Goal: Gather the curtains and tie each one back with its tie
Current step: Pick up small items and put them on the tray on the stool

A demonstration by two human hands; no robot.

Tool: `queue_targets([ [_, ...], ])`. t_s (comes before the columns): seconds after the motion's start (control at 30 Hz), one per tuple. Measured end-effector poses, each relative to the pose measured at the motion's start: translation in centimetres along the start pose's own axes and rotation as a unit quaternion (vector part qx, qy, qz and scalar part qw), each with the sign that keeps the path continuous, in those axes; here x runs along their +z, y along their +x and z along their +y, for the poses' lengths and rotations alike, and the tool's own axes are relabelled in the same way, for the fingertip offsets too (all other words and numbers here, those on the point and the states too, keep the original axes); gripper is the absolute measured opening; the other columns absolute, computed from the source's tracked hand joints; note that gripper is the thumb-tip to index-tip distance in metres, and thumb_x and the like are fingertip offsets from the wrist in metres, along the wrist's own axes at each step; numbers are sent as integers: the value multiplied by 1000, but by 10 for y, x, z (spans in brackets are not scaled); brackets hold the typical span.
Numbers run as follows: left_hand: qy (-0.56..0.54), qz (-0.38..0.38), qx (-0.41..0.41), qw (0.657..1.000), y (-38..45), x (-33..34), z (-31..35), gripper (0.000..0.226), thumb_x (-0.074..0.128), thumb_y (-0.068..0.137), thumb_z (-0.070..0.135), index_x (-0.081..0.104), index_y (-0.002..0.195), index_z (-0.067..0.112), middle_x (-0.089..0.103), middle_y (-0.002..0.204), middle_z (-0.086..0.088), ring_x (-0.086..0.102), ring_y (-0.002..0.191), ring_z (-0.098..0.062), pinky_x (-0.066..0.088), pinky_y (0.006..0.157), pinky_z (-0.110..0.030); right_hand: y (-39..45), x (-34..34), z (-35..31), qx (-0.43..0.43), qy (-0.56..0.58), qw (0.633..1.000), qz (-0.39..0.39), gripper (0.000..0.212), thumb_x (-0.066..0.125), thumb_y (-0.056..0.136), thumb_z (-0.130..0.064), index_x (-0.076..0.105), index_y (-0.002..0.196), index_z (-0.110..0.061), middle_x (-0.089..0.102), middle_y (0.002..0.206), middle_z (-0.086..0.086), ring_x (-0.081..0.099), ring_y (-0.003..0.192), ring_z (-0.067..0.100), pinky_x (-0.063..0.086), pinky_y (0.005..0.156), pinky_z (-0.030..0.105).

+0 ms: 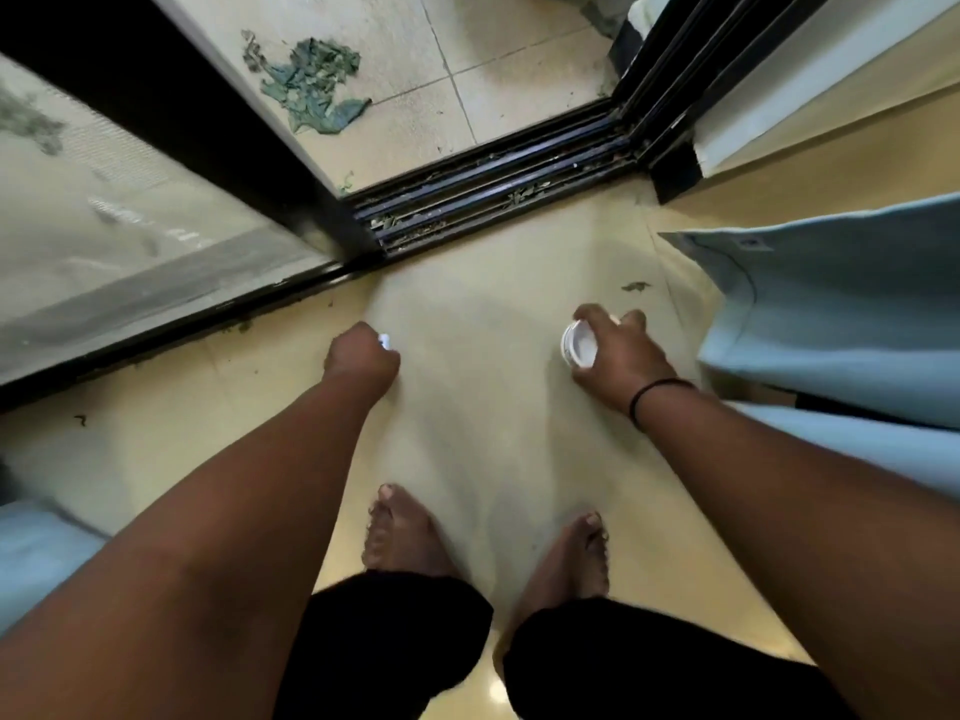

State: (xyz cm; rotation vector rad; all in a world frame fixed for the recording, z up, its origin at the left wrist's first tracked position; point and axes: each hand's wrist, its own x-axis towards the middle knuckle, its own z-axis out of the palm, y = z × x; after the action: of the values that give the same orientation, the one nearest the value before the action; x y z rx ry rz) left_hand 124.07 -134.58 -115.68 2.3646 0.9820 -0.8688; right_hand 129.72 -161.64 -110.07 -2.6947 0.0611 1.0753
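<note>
I look straight down at a tiled floor in front of a sliding door. A pale blue curtain [831,314] hangs at the right, its hem folded near my right arm. Another pale blue piece of cloth [36,558] shows at the lower left edge. My right hand [618,350] is closed around a small white round object [577,344], a roll or lid; I cannot tell which. My left hand [361,358] is a fist with a small white thing [384,341] peeking out by the thumb. No curtain tie can be told apart.
The black door track [493,194] runs across ahead, littered with dry leaves. A glass panel [104,220] stands at the left. Outside lies a pile of green leaves [311,85]. My bare feet [405,532] stand on the cream tiles [493,418].
</note>
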Motion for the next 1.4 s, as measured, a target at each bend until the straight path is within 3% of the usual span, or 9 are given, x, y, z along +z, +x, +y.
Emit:
queue_targets([
  [0.1,-12,-53,49,997,-67,-5,-14,25,57,85,22,63,104,7,64,107,-15,58,101,-32,39,75,-27,-66,17,-12,-3,-4,999,-36,53,60,79,-24,40,125,-40,33,121,11,59,92,40,49,89,38],
  [0.27,-52,-108,91,989,-196,-41,-38,18,59,82,29,59,96,19,63,94,-8,62,88,-27,36,67,-25,-175,5,-34,-64,-79,989,-103,58,58,81,-19,35,131,-38,31,123,12,55,102,38,48,89,40],
  [0.47,-60,-138,103,983,-329,-116,-55,39,56,87,41,51,118,18,66,105,-4,61,96,-26,39,68,-29,-296,-71,-72,-180,-194,959,-105,46,43,90,-10,34,133,-24,30,131,15,52,103,39,46,82,42],
  [0.63,-63,-92,150,982,-427,-182,-53,16,54,90,39,55,97,24,68,87,0,62,85,-21,44,67,-28,-385,-138,-82,-227,-235,942,-74,52,46,88,-2,34,133,-24,30,136,15,50,108,40,46,84,45],
  [0.77,-67,-42,213,974,-490,-226,-41,17,55,88,37,53,102,28,66,92,5,61,89,-16,45,72,-28,-439,-171,-82,-244,-250,935,-55,56,51,86,-1,34,134,-24,29,138,15,49,110,41,45,87,46],
  [0.97,-14,-5,296,955,-572,-257,-39,23,57,87,38,57,108,28,65,102,4,61,93,-18,48,77,-28,-525,-183,-65,-206,-218,954,15,60,63,85,-15,33,135,-31,31,136,13,54,105,40,48,84,45],
  [1.17,56,28,348,935,-657,-271,-58,22,60,86,38,56,105,31,59,94,10,58,85,-13,47,69,-25,-623,-197,-17,-143,-114,980,78,62,66,79,-30,34,131,-38,36,130,9,59,101,36,53,81,41],
  [1.4,129,34,447,884,-733,-262,17,14,58,86,39,50,97,38,58,91,12,57,81,-6,48,71,-23,-696,-258,92,-30,-28,986,159,61,65,79,-32,36,133,-39,37,139,6,53,116,31,48,93,38],
])
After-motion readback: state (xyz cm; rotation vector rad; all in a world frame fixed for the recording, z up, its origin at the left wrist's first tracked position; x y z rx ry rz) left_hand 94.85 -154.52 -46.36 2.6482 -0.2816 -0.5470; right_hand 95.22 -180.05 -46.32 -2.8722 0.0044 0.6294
